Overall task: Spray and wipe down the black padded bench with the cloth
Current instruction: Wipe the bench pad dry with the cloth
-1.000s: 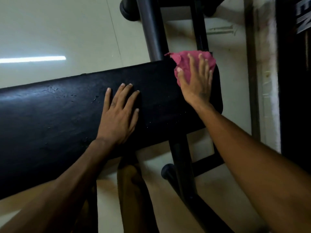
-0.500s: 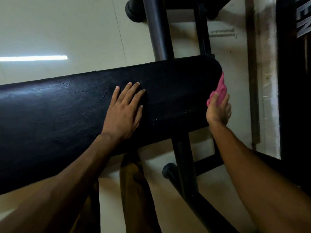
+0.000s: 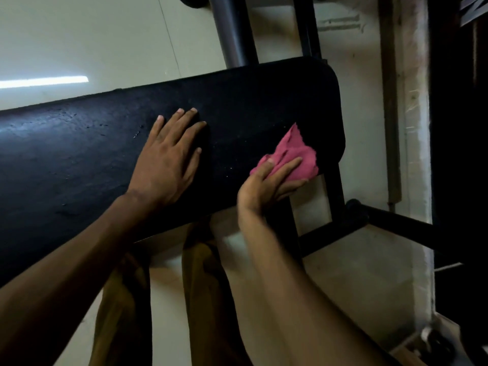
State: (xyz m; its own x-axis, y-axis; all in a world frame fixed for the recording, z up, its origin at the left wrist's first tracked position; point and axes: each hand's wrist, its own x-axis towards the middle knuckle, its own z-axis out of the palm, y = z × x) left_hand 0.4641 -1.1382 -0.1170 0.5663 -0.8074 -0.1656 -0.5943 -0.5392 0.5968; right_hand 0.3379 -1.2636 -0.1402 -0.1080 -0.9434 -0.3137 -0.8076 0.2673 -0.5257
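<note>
Since half a second ago, the right hand point(image 3: 266, 186) has moved from the bench's right end onto its near edge, and the pink cloth point(image 3: 290, 157) now lies spread on the padding rather than bunched upright.

Nearest the camera, both bare forearms reach up from the bottom edge, their elbows cut off. Between them are brown trouser legs point(image 3: 200, 286), dim and partly hidden behind the arms. The right hand presses on the cloth with fingers closed over its lower part; its edges are motion-blurred, and the thumb is hidden. The left hand point(image 3: 169, 159) lies flat, fingers slightly spread and holding nothing, on the black padded bench point(image 3: 79, 167). The padding's left end runs out of view. Beyond it, dark frame tubes point(image 3: 232, 33) are cut off at the top, over a pale floor point(image 3: 79, 35).
</note>
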